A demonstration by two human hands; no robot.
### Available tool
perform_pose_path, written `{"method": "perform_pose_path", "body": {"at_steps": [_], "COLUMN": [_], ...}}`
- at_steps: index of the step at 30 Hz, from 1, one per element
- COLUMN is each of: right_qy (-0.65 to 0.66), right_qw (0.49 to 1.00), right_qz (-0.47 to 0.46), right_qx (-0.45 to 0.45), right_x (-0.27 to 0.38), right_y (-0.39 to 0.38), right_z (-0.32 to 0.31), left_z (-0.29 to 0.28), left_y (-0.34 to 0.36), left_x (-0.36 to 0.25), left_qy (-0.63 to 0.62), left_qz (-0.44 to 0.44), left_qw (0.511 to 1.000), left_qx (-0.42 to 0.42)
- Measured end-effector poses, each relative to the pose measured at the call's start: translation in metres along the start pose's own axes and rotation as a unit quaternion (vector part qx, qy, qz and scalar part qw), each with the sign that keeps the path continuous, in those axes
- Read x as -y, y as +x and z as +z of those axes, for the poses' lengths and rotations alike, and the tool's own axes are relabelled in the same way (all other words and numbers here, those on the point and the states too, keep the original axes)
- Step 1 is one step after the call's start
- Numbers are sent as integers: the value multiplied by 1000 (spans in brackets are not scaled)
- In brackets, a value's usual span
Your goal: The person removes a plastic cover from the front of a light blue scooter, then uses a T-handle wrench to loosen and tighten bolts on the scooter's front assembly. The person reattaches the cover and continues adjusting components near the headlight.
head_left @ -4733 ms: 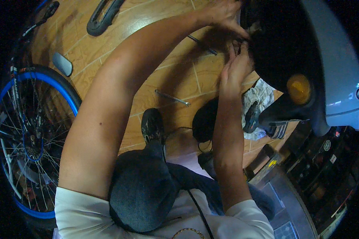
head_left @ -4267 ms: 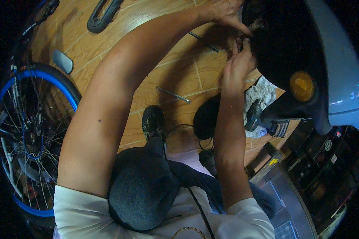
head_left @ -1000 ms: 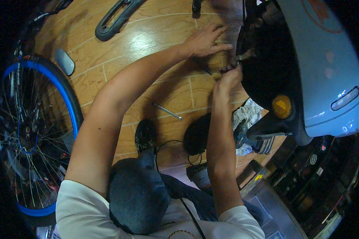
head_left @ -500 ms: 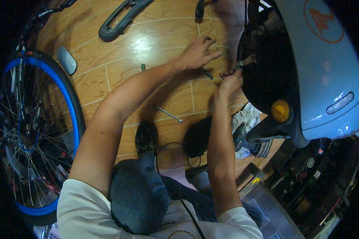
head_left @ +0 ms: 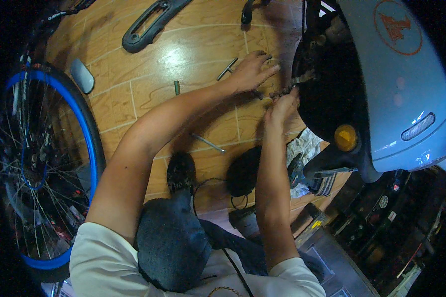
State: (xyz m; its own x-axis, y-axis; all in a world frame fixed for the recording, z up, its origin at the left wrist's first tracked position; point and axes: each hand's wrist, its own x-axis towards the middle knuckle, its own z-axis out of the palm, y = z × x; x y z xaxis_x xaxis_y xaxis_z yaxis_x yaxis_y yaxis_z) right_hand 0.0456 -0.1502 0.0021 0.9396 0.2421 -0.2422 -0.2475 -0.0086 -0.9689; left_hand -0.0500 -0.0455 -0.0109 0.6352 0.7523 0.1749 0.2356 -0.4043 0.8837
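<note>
Item 1. Left hand point(head_left: 250, 72): fingers spread flat, grip apart, holding nothing; hovered low over the wooden floor point(head_left: 183, 59) by the scooter's black underside, just beside a T-handle wrench point(head_left: 227, 69). Contact w/ floor: cannot tell.

Item 2. Right hand point(head_left: 281, 105): fingertips pinched together on a small dark part point(head_left: 282, 91) at the edge of the scooter's underside point(head_left: 322, 99); exact kind of part too small to tell. It sat at the scooter's lower rim, between the two hands.

Item 3. Scooter body point(head_left: 396, 84): pale blue panel, orange round reflector point(head_left: 345, 137), right side of view, standing on the floor.

Item 4. Floor, loose items: short green bit point(head_left: 177, 87) left of the wrench; thin metal rod point(head_left: 208, 143) under the left forearm; long black plastic trim piece point(head_left: 151, 22) near the floor's far edge; small grey cover point(head_left: 82, 75) near the wheel; white rag point(head_left: 302, 148) beside the scooter stand.

Item 5. Bicycle wheel point(head_left: 91, 143): blue rim, spokes, at the floor's left edge.

Item 6. Person's shoes point(head_left: 181, 171), black, planted on floor; knee in dark denim below.
</note>
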Motion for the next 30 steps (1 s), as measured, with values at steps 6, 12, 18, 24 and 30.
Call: {"method": "perform_pose_path", "body": {"at_steps": [6, 12, 18, 24, 30], "right_qy": [307, 68, 22, 27, -61], "right_qw": [887, 954, 991, 1000, 998], "right_qz": [275, 288, 124, 15, 11], "right_qx": [208, 53, 36, 0, 1], "right_x": [8, -6, -37, 14, 27], "right_y": [26, 5, 40, -9, -78], "right_z": [-16, -54, -105, -116, -110], "left_z": [16, 20, 18, 20, 26], "left_y": [2, -2, -11, -9, -11], "left_x": [0, 12, 13, 6, -4], "left_qy": [-28, -28, -37, -62, -98], "left_qz": [-16, -93, -80, -89, -120], "left_qw": [999, 995, 996, 994, 988], "left_qx": [-24, 2, 1, -11, -12]}}
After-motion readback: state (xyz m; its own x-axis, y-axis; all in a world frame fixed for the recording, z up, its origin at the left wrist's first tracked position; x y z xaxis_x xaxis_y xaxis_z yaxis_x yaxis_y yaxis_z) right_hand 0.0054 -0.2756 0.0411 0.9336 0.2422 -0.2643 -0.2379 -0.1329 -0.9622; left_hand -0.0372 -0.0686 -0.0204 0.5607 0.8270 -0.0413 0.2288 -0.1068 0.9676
